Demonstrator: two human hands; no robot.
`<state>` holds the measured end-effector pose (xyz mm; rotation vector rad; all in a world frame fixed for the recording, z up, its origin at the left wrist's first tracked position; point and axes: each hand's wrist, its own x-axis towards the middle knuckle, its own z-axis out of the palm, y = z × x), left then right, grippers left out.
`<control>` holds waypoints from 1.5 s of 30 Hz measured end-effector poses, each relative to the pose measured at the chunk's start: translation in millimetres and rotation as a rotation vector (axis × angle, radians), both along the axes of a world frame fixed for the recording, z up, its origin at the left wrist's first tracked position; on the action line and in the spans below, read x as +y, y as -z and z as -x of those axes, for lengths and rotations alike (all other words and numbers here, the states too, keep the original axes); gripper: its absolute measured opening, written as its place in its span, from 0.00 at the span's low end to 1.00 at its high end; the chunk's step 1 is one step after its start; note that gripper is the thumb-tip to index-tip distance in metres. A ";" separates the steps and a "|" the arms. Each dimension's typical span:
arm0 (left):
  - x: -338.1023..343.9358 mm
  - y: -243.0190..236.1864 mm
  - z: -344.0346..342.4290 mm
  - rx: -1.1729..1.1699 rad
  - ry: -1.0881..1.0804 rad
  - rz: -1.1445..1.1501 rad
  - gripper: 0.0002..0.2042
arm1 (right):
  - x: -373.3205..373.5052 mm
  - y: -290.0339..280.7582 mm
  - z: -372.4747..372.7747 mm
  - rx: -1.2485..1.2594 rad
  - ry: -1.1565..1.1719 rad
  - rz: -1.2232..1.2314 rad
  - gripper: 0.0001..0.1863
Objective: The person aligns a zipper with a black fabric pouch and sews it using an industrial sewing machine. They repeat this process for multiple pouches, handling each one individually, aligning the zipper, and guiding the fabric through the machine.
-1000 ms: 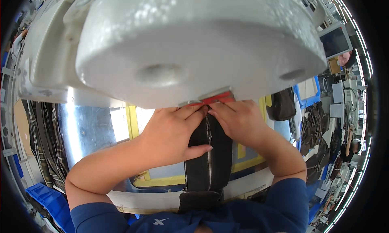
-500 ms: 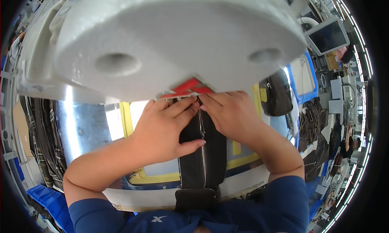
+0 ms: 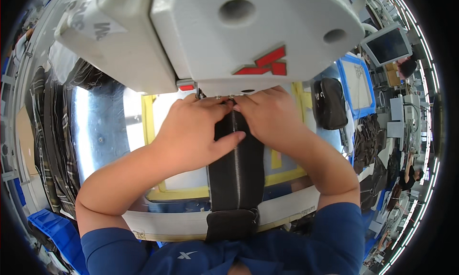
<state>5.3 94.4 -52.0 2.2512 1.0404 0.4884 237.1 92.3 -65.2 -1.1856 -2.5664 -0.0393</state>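
A long black fabric strip [image 3: 223, 179] with a silver metal zipper [image 3: 236, 167] down its middle runs from under the sewing machine head [image 3: 267, 31] toward my body. My left hand [image 3: 189, 129] presses on its left side, fingers bent near the machine and thumb stretched over the zipper. From the other side, my right hand [image 3: 272, 117] holds the strip with its fingers together. The fingertips of both hands nearly meet at the zipper, just below the machine; the machine hides the needle area. The strip's near end, a folded black flap [image 3: 232, 223], hangs over the table edge.
Yellow tape [image 3: 179, 195] frames a pale panel on the shiny table. A black pouch [image 3: 331, 104] lies at the right, beside a blue-rimmed tray [image 3: 366, 107]. Dark and plaid fabric pieces [image 3: 55, 146] hang at the left above a blue crate [image 3: 55, 232].
My view has shifted, so more of the machine shows and it sits higher. The zipper slider, visible below my fingers before, is out of sight. Both hands stay on the strip.
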 end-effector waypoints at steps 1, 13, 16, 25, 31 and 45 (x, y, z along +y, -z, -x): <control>-1.1 -3.8 2.4 0.025 -0.037 -0.032 0.28 | 2.2 -0.7 5.9 -0.034 0.002 0.006 0.13; 0.0 -2.6 4.9 0.080 -0.013 -0.128 0.24 | 1.1 -3.6 13.1 0.009 0.006 -0.018 0.04; -1.0 -3.6 4.6 0.087 -0.003 -0.022 0.28 | -1.5 -5.1 11.1 -0.032 0.019 0.011 0.05; -3.8 -13.9 5.4 0.222 -0.014 -0.089 0.27 | -1.6 -9.4 11.2 -0.073 -0.034 0.172 0.16; -12.7 -1.6 0.5 0.154 0.014 -0.305 0.34 | -8.6 -10.0 3.4 -0.063 -0.040 0.129 0.22; -22.9 13.1 -4.8 0.246 0.057 -0.368 0.41 | -18.0 -6.6 -3.0 -0.104 -0.092 0.079 0.35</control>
